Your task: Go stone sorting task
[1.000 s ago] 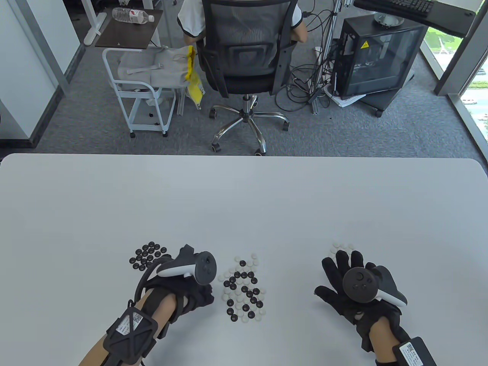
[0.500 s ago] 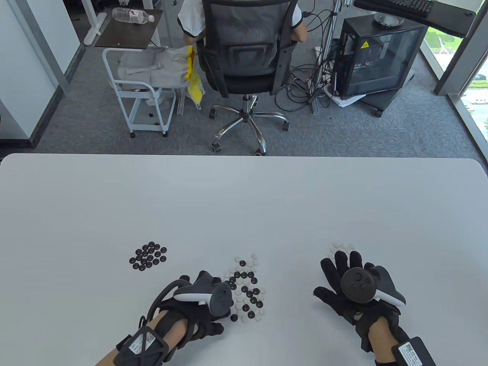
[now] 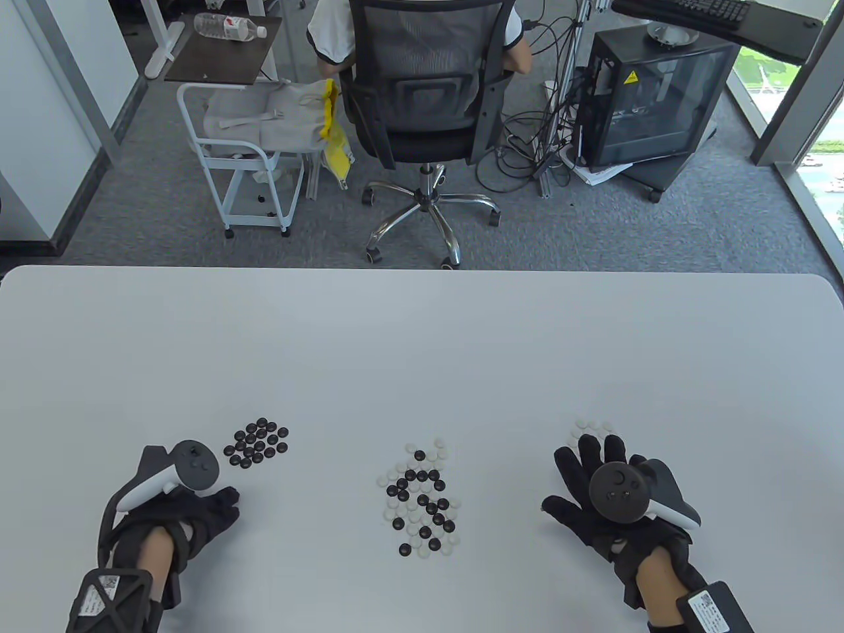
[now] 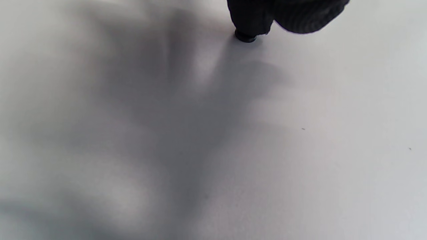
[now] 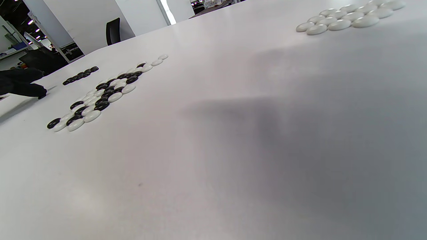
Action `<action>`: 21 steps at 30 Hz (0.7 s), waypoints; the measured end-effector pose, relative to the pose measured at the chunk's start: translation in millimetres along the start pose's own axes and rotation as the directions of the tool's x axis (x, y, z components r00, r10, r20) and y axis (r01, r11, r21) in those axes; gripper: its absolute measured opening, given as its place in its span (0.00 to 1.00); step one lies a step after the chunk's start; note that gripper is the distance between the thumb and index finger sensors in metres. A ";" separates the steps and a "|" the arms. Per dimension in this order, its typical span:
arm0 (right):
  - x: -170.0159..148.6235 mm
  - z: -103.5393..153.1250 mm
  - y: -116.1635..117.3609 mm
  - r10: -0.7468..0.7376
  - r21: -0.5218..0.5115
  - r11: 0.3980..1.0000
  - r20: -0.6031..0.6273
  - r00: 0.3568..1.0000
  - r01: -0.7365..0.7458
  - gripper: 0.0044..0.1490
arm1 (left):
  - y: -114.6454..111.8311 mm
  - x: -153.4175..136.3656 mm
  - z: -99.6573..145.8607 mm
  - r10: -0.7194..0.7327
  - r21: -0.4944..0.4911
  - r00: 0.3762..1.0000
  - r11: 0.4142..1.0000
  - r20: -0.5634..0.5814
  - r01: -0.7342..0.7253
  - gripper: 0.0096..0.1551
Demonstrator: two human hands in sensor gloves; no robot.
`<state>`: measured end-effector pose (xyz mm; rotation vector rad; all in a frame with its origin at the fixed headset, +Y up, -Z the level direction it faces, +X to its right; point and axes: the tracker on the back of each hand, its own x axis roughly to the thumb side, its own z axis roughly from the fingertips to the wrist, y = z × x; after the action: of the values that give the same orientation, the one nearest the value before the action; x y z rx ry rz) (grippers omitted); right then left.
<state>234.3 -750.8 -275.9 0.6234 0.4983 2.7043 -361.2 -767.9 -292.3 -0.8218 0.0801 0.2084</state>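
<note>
White tabletop (image 3: pixel 422 343), office floor beyond. Left hand (image 3: pixel 191 517) lies low beside the black stone pile (image 3: pixel 256 442), fingertips (image 4: pixel 247 20) pressing one black stone (image 4: pixel 246 36). Half a second ago it was at the mixed pile (image 3: pixel 422 504). Right hand (image 3: pixel 597 488) unmoved, fingers spread flat by the white pile (image 3: pixel 590 427).

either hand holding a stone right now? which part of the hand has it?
Left hand: a black stone sits under its fingertips, against the table; pinched or only pressed, cannot tell. Right hand: fingers spread flat, holding nothing.
</note>
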 end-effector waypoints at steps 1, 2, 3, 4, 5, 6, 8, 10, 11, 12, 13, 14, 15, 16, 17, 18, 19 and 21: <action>0.1 0.0 0.0 -0.001 0.001 1.000 -0.001 1.000 0.001 0.57 | 1.9 -3.1 -2.3 0.026 -0.001 1.000 1.000 -0.002 -0.026 0.37; 0.0 0.0 0.2 -0.001 0.002 1.000 -0.002 1.000 0.001 0.57 | 5.2 -6.7 -5.9 0.060 -0.003 0.998 0.998 -0.006 -0.060 0.38; 0.1 0.2 0.1 -0.001 0.003 1.000 -0.003 1.000 0.001 0.57 | 8.6 -9.3 -9.2 0.082 0.002 0.996 0.997 -0.017 -0.082 0.38; 0.0 0.3 0.1 -0.002 0.003 1.000 -0.004 1.000 0.002 0.56 | 10.7 -10.1 -11.2 0.091 0.001 0.996 0.996 -0.022 -0.091 0.38; -0.2 0.5 -0.1 -0.003 0.001 1.000 -0.004 1.000 0.003 0.57 | 14.0 -10.9 -14.3 0.102 0.000 0.994 0.995 -0.029 -0.102 0.38; -0.4 0.6 -0.2 -0.005 0.000 1.000 -0.005 1.000 0.005 0.56 | 16.7 -11.3 -17.4 0.111 0.001 0.993 0.994 -0.035 -0.111 0.38; -1.0 0.7 -0.3 -0.008 -0.002 1.000 -0.007 1.000 0.008 0.57 | 21.9 -10.8 -21.4 0.120 0.006 0.991 0.993 -0.051 -0.120 0.38; -1.5 1.0 -0.2 -0.013 -0.002 1.000 -0.009 1.000 0.013 0.57 | 25.9 -10.3 -25.1 0.129 0.004 0.990 0.992 -0.057 -0.129 0.39; -1.6 1.0 -0.3 -0.015 -0.001 1.000 -0.009 1.000 0.015 0.57 | 28.0 -9.5 -27.4 0.138 0.003 0.989 0.990 -0.057 -0.138 0.39; -1.6 1.0 -0.3 -0.015 -0.001 1.000 -0.009 1.000 0.015 0.57 | 28.7 -9.0 -28.5 0.144 0.002 0.988 0.990 -0.056 -0.144 0.38; -1.8 1.0 -0.3 -0.015 -0.001 1.000 -0.009 1.000 0.015 0.57 | 30.0 -8.2 -30.0 0.148 0.001 0.987 0.989 -0.055 -0.149 0.38; -1.9 0.9 -0.3 -0.016 -0.001 1.000 -0.009 1.000 0.016 0.56 | 31.2 -7.2 -31.2 0.151 0.003 0.987 0.988 -0.056 -0.151 0.39; -2.3 0.8 -0.3 -0.017 0.000 1.000 -0.009 1.000 0.017 0.57 | 32.1 -6.3 -32.1 0.153 0.002 0.987 0.988 -0.055 -0.153 0.39; -2.5 0.8 -0.3 -0.018 0.001 1.000 -0.010 1.000 0.018 0.57 | 32.5 -5.8 -32.4 0.154 0.002 0.987 0.988 -0.055 -0.154 0.39; -2.7 1.1 -0.6 -0.019 0.001 1.000 -0.011 1.000 0.019 0.56 | 33.7 -4.9 -32.0 0.155 0.002 0.986 0.988 -0.057 -0.155 0.39; -3.0 1.4 -0.9 -0.020 -0.001 1.000 -0.011 1.000 0.020 0.57 | 35.9 -2.7 -30.1 0.150 0.011 0.987 0.989 -0.055 -0.149 0.39; -3.2 1.6 -1.2 -0.021 -0.003 1.000 -0.011 1.000 0.021 0.57 | 37.8 -0.5 -28.2 0.138 0.016 0.989 0.990 -0.048 -0.137 0.39; -3.4 1.8 -1.7 -0.021 -0.006 1.000 -0.011 1.000 0.021 0.56 | 43.0 10.7 -19.6 0.102 0.033 0.994 0.994 -0.023 -0.101 0.39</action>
<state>238.4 -750.1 -276.3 0.5990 0.4971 2.6900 -359.9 -752.2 -338.1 -0.7893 0.1488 0.2924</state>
